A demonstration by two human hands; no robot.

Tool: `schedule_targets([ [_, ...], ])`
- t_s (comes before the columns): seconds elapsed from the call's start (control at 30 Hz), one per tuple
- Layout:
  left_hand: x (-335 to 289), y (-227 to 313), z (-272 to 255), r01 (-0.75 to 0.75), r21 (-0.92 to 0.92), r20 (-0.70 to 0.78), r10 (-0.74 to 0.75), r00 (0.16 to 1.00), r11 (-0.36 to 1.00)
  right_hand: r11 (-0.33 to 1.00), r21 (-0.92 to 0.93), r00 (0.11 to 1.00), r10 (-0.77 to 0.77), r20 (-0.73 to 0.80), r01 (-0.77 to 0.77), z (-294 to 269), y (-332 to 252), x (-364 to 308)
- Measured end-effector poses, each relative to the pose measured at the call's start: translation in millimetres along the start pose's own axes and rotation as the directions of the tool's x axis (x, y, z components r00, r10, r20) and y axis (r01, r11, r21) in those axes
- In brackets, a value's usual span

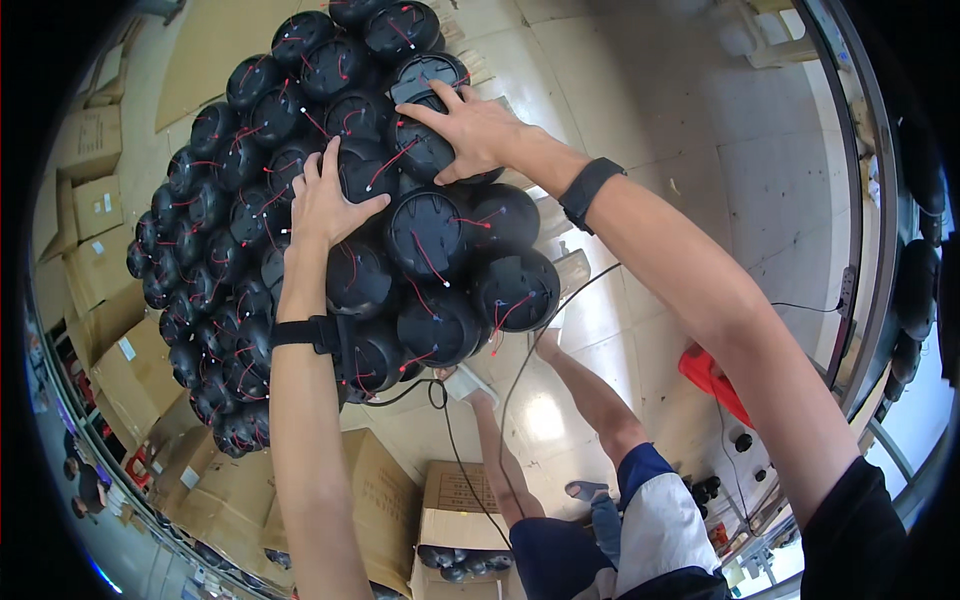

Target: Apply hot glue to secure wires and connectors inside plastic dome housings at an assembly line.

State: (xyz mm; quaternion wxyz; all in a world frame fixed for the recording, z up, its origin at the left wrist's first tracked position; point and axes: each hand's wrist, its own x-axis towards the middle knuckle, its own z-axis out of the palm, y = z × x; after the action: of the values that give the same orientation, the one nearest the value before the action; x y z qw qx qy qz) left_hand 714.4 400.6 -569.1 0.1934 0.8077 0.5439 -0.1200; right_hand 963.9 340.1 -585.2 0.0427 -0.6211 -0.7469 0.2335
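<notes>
A large heap of black round plastic housings [425,235] with thin red wires and small white connectors fills the middle and left. My left hand [328,203] lies over the heap, fingers spread and thumb stretched out to the right, against the housings under it. Farther right, my right hand [472,132] spans a black housing [420,150] at the heap's right edge. Its fingers are apart and reach toward another housing with a flat grey-black panel [428,78]; the thumb points down. Neither hand is closed round a housing. Both wrists wear black straps.
Cardboard boxes [130,370] line the left side. An open carton [465,525] with black round parts stands near my legs. A black cable [508,400] runs up past the heap. A red object [715,385] lies on the tiled floor at right, near a metal frame [870,200].
</notes>
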Motion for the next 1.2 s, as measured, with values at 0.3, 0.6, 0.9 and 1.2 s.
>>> schedule_targets([
  [0.3, -2, 0, 6, 0.063, -0.151, -0.027, -0.068, 0.997, 0.987, 0.996, 0.083, 0.998, -0.013, -0.064, 0.019, 7, -3, 1],
  [0.6, -1, 7, 1, 0.102, -0.004, -0.077, -0.102, 0.992, 0.995, 0.972, 0.175, 0.952, -0.1, -0.291, 0.156, 17, 15, 10],
  [0.9, -12, -8, 8, 0.112, -0.054, -0.081, -0.116, 0.99, 0.992, 0.973, 0.183, 0.981, -0.113, -0.16, 0.142, 15, 9, 4],
  [1.2, -9, -4, 9, -0.041, 0.022, -0.078, 0.042, 0.996, 0.999, 0.957, 0.182, 0.944, -0.169, -0.284, 0.227, 26, 22, -21],
])
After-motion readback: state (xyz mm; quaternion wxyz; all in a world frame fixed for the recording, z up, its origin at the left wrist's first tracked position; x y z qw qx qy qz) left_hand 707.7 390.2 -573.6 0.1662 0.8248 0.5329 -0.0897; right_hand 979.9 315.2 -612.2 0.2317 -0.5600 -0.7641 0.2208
